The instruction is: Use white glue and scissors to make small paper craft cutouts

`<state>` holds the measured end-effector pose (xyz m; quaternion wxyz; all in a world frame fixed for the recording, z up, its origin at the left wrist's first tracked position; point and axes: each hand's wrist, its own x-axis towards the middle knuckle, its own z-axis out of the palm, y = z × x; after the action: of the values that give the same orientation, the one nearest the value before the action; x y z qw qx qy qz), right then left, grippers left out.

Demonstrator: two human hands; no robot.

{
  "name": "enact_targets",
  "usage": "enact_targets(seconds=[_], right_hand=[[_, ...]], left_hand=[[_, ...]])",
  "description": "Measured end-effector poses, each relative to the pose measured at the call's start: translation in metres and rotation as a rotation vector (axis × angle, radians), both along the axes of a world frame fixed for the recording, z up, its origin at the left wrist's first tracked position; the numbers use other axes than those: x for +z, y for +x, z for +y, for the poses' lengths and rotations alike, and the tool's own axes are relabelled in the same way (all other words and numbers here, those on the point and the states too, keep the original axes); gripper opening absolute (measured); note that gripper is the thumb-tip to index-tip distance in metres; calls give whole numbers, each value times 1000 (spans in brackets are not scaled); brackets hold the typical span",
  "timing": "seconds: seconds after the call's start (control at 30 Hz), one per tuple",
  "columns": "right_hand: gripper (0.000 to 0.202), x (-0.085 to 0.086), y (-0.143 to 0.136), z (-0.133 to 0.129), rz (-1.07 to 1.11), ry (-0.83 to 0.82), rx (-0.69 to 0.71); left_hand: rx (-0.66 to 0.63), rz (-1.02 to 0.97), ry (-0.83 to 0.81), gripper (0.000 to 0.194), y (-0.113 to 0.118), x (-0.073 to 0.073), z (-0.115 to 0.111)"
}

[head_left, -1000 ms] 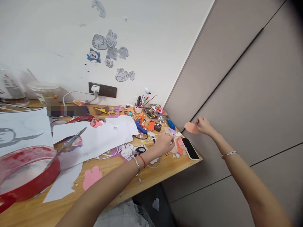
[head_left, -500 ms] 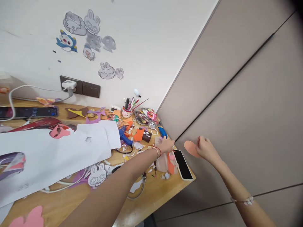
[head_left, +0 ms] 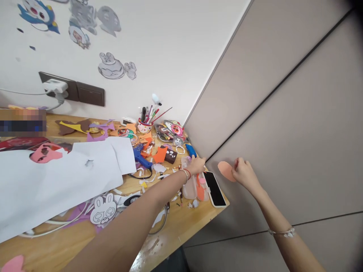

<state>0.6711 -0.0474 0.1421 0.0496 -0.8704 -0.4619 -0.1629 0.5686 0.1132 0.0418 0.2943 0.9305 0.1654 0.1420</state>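
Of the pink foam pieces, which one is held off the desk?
The salmon oval pinched in the right hand, before the grey cabinet; the others lie on the desk.

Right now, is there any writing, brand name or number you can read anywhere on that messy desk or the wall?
None can be read.
Phone: screen dark, no text.
Patch at the desk's left edge: blurred out, unreadable.
Wall stickers: cartoon animals, no words.
Rabbit cutout: a drawn face only.
Pen cup: pattern too small to tell.
Right hand holds a plain pink cutout; left hand rests among unmarked scraps.
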Motion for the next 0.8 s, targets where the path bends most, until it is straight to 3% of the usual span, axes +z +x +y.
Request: enact_targets(seconds=[0.13, 0.27, 0.5, 0.67, 0.8], right_hand=[[27, -2, 6, 10, 134, 86, -24], [27, -12, 15, 37, 222, 155, -54], [25, -52, 18, 91, 381, 263, -84], [15, -80, 9, 102, 479, 363, -175], [23, -94, 4, 103, 548, 374, -259]], left_hand=[[39, -119, -139, 36, -9, 7, 6], [121, -256, -278, 37, -25, 19, 22], [158, -331, -443, 35, -62, 24, 41], [195, -381, -476, 33, -79, 21, 37], [227, -403, -489, 35, -84, 20, 43]])
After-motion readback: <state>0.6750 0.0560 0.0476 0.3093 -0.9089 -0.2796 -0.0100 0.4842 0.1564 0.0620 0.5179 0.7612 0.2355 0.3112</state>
